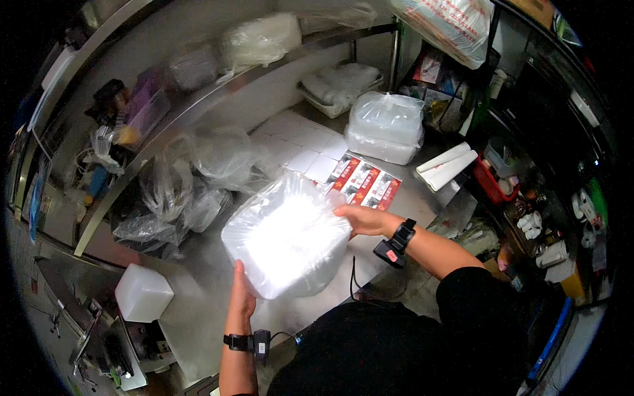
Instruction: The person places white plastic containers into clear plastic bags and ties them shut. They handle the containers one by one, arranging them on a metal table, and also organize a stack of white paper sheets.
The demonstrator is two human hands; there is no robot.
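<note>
Between both palms I hold a boxy white bundle (290,242) wrapped in clear plastic film, above a metal worktable (198,317). My left hand (242,287) grips its near left corner, thumb up along the side. On the far right side my right hand (364,219) clasps it, the thumb on top. Bright glare hides the middle of the bundle. Just beyond it lie red-and-white printed sheets (364,180) and rows of plain white cards (302,141). A similar bagged white package (385,127) stands farther back.
Crumpled clear plastic bags (173,193) lie at the left, below a metal shelf (218,94). A white block (143,293) stands at the table's left edge. White rolls (446,166) and a red basket (495,183) sit at the right. A plastic-filled tray (339,89) is at the back.
</note>
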